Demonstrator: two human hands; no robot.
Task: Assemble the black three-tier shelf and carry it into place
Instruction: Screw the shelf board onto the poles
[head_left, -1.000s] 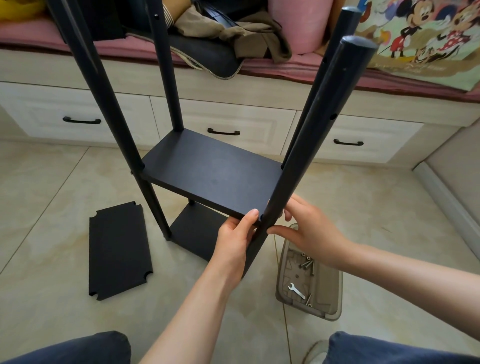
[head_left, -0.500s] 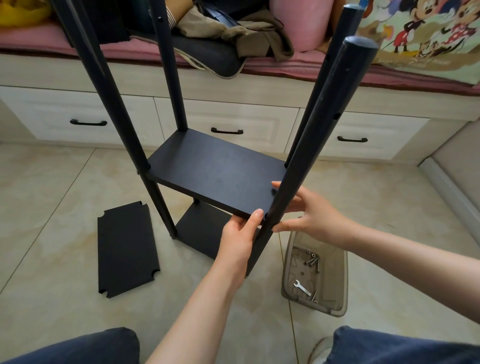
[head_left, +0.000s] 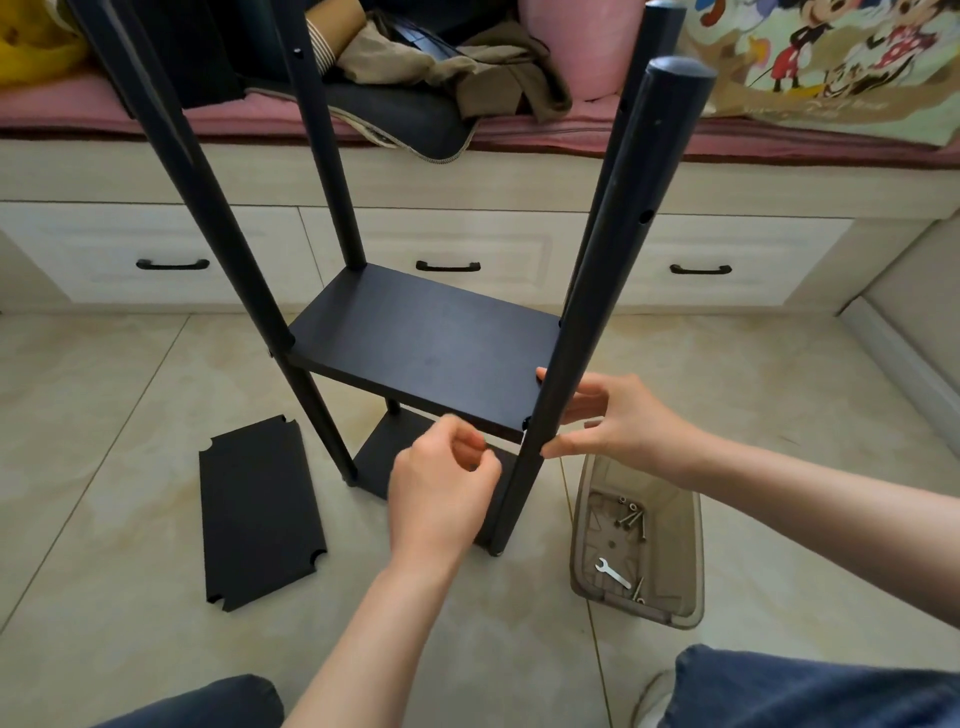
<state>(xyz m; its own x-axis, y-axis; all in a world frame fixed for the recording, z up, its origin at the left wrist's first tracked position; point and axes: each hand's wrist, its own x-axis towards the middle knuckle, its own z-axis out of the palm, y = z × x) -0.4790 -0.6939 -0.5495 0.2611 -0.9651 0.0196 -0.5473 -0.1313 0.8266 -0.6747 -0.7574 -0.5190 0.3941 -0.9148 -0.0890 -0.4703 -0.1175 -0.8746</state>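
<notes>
Partly assembled black shelf frame (head_left: 322, 452), stood upright on the tiled floor (head_left: 130, 415) just before the drawer fronts (head_left: 447, 244) of a cushioned window seat. Two boards are seen fitted between four round posts: a middle board (head_left: 426, 343) and a bottom board (head_left: 384, 457) at floor level. The upper lengths of the posts are left bare, with open bolt holes shown. A loose shelf panel (head_left: 260, 514), notched at its corners, is laid flat on the floor to the left of the frame, near it but apart. A clear plastic tray (head_left: 670, 551) is placed close beside the near right post (head_left: 623, 234); a small wrench (head_left: 613, 572) and several screws (head_left: 629, 515) are contained in it. Open floor is left beyond the panel on the left and beyond the tray on the right, where a pale raised ledge (head_left: 909, 338) bounds the room.

The near right post is taken in the grip of the right hand (head_left: 623, 421) at the level of the middle board's front corner, with the thumb pressed to its near side and the fingers passed behind. The left hand (head_left: 441, 483) is held just below the board's front edge, its grip drawn together with fingers curled towards the thumb; whether anything small is pinched there cannot be told.
</notes>
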